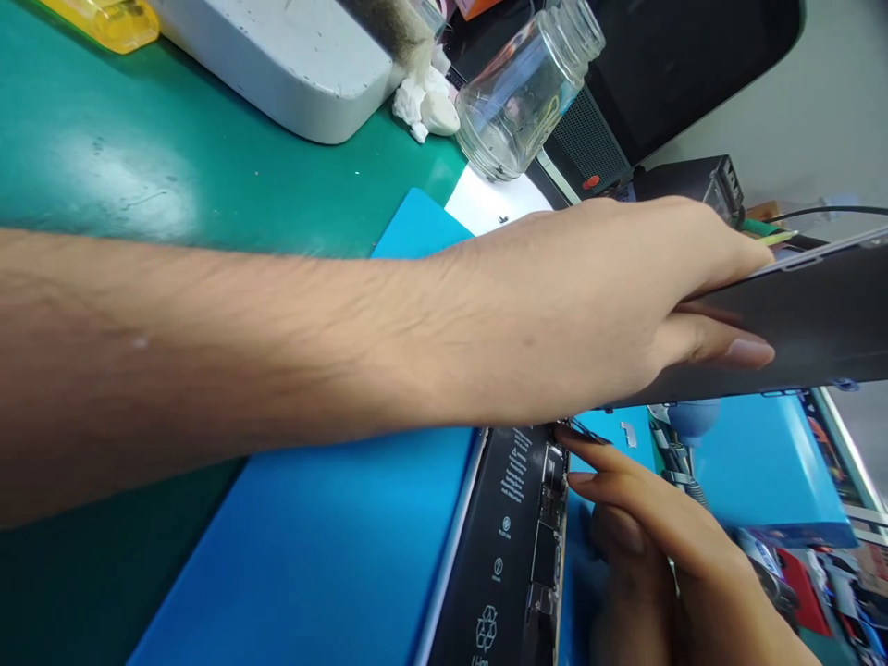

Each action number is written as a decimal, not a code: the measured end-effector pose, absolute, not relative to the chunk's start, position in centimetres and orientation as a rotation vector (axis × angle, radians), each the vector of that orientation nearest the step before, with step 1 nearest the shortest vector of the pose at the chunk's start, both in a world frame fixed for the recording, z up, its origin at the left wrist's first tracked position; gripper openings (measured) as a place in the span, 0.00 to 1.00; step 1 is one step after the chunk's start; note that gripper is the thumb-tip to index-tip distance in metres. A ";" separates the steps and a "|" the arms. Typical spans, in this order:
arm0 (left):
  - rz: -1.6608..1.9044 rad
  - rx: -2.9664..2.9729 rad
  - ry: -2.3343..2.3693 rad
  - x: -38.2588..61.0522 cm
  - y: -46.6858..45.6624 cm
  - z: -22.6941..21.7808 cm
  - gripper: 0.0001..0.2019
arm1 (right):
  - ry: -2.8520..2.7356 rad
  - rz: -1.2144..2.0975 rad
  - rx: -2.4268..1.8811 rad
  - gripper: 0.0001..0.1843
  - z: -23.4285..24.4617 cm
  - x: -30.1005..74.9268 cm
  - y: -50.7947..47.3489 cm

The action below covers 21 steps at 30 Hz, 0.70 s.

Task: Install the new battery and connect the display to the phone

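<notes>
My left hand (610, 296) reaches across from the left and grips the edge of a dark screen panel (819, 324), fingers on top and thumb underneath, holding it tilted up above the mat. Below it lies an opened tablet body (506, 518) with a black battery and circuit boards showing. My right hand (645, 555) comes in from the bottom right. Its fingers are held close together, with the tips touching the top of the board area. A thin sliver shows by the fingertips; I cannot make out what it is.
A blue work mat (312, 555) covers the green table (139, 148). At the back are a glass jar (520, 92) lying tilted, a white box-shaped device (291, 55), a yellow plastic item (111, 18) and a black box with ports (694, 176). Cluttered parts lie at the lower right.
</notes>
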<state>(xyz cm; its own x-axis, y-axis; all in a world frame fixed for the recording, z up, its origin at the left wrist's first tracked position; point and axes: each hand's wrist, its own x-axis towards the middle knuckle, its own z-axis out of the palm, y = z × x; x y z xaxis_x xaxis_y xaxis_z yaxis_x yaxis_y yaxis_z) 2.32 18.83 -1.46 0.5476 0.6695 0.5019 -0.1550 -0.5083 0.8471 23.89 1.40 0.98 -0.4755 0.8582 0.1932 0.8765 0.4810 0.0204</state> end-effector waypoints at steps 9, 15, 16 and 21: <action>0.994 1.877 0.421 1.8 18.5 -0.8 0.20 | -2.580 -0.174 -1.546 0.19 1.6 24.6 1.9; 1.001 1.845 0.458 2.1 18.2 -1.1 0.16 | -2.298 -0.168 -1.645 0.12 0.5 22.3 1.7; 1.002 1.845 0.474 2.1 18.1 -1.2 0.16 | -2.261 -0.173 -1.649 0.12 0.3 22.1 1.7; 1.052 1.808 0.490 2.3 18.1 -1.1 0.15 | -2.227 -0.173 -1.618 0.12 -0.1 22.1 1.6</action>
<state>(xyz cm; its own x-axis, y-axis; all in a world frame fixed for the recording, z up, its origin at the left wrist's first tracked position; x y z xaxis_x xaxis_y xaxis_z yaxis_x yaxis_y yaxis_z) 2.28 18.08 -1.11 0.5489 0.7068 0.4462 -0.1139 -0.4656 0.8776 22.13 1.56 -0.14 -0.2643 0.8895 0.3728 0.9363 0.3294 -0.1220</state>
